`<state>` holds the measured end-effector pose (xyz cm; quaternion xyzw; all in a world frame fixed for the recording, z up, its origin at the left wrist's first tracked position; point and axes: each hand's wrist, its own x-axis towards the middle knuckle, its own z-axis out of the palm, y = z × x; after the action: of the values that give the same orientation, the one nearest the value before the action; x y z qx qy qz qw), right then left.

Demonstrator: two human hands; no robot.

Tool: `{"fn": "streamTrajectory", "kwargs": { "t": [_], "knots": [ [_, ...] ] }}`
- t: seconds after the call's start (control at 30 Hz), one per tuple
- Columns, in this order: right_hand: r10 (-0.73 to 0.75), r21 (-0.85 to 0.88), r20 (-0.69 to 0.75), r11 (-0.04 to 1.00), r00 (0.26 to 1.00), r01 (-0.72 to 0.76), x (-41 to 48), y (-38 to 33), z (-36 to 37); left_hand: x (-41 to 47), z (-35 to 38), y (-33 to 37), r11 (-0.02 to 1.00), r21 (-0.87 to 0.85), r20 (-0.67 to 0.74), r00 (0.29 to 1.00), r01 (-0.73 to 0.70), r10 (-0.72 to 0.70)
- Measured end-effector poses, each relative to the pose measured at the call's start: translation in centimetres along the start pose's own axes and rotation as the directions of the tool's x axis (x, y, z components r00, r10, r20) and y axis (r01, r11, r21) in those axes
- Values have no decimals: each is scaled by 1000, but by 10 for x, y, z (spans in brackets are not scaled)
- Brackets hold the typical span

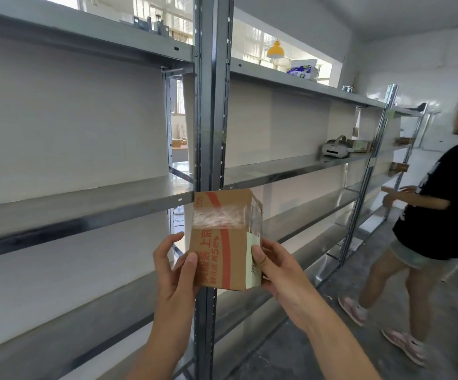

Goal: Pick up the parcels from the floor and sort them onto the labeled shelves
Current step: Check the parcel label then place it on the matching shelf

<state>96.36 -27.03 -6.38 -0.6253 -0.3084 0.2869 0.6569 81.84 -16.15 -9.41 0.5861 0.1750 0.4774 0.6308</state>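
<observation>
A small brown cardboard parcel (223, 239) with red print, clear tape and a pale green label on its right side is held up in front of the grey metal shelving (85, 204). My left hand (174, 272) grips its left edge, thumb on the front face. My right hand (273, 267) grips its right edge over the label. The parcel hangs in the air before the upright post (211, 105), level with the middle shelf board.
A person in a black shirt (439, 204) stands at the right, reaching toward the far shelves. A white headset (334, 148) and small boxes lie on the right shelf, and a blue-white box (302, 69) sits on top. The concrete floor (304, 338) runs alongside.
</observation>
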Motion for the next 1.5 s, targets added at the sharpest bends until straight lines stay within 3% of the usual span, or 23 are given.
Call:
{"fn": "streamTrajectory", "kwargs": {
  "t": [0.2, 0.47, 0.67, 0.83, 1.1, 1.3, 1.5],
  "knots": [
    [-12, -22, -21, 1000, 1000, 12, -1, -1, -6, 0, 4, -10, 992, 90, 66, 994, -90, 84],
    [-27, -54, -26, 998, 999, 25, -5, -1, -4, -1, 8, -11, 990, 92, 17, 994, -108, 107],
    [-29, 200, -16, 979, 999, 32, -10, -2, -5, -4, 10, -11, 987, -158, 50, 998, 34, -26],
    [-44, 255, -31, 966, 999, 50, -11, -3, -4, -5, 9, -6, 955, -276, 84, 992, 112, -92],
    [-90, 246, 53, 967, 995, 74, -11, 0, 1, -5, 10, -3, 943, -295, 122, 985, 155, -123],
    [-114, 279, 37, 955, 993, 99, -8, -6, -4, -6, 5, -10, 891, -361, 171, 959, 275, -227],
    [-103, 288, 30, 953, 994, 90, -4, -2, -9, -5, -2, -12, 895, -303, 188, 941, 327, -280]
  ]
}}
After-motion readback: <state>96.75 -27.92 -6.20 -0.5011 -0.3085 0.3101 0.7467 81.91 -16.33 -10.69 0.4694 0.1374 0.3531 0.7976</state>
